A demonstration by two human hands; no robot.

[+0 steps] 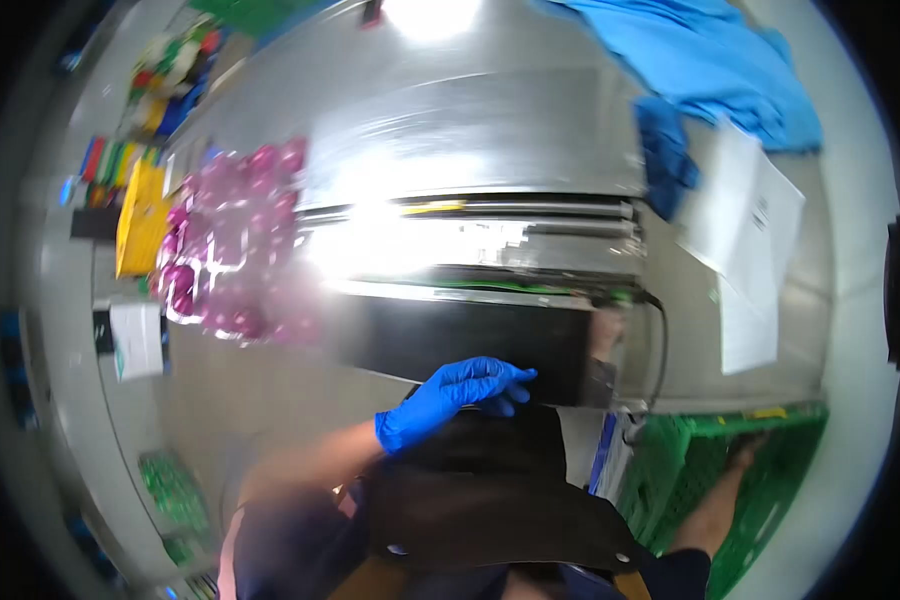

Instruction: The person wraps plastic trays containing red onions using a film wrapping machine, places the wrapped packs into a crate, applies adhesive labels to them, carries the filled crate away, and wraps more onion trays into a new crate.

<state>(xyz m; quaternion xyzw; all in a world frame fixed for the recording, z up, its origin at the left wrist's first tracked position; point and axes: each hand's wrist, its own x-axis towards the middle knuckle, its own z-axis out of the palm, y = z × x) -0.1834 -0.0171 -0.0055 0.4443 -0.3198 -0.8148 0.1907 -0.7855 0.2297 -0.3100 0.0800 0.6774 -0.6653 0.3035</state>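
Note:
My left hand, in a blue glove, hovers over the front edge of a black plate on a steel bench machine. Its fingers are loosely stretched with small gaps between them, and I see nothing in them. My right hand reaches down at the right, inside or over a green plastic crate. It is small and dark there, so its fingers cannot be made out. Left of the plate lie clear plastic packs of round purple-red produce, blurred at their right side.
Metal rollers run behind the plate, below a shiny steel surface. White paper sheets and blue cloth lie at the right. A black cable curves beside the machine. A yellow box stands at the left.

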